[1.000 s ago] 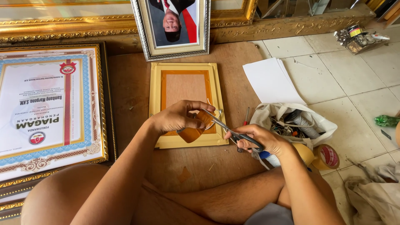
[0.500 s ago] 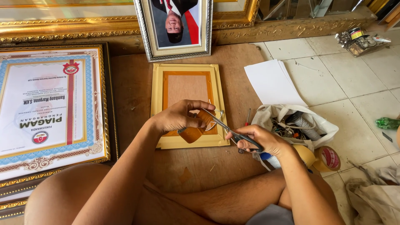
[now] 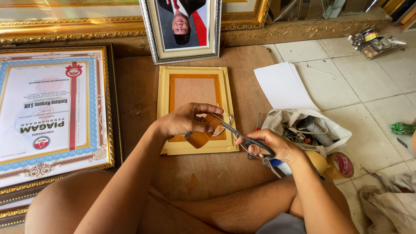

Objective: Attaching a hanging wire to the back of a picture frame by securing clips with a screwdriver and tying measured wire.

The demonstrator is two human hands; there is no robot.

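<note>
Seated on the floor over a wooden board (image 3: 143, 108). Left hand (image 3: 184, 121) pinching a strip of brown tape (image 3: 203, 134) above the lower edge of a small yellow frame (image 3: 195, 110) lying face down. Right hand (image 3: 268, 147) closed around the handles of scissors (image 3: 236, 134), blades at the tape. Backing already taped along the visible edges; strip seemingly not yet cut free. Tape rolls (image 3: 342, 164) beside a white bag (image 3: 312, 128).

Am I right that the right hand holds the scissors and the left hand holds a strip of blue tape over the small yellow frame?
Not quite. In the head view the right hand does hold the scissors, but the strip of tape in the left hand is brown, not blue. It is over the small yellow frame.
</note>
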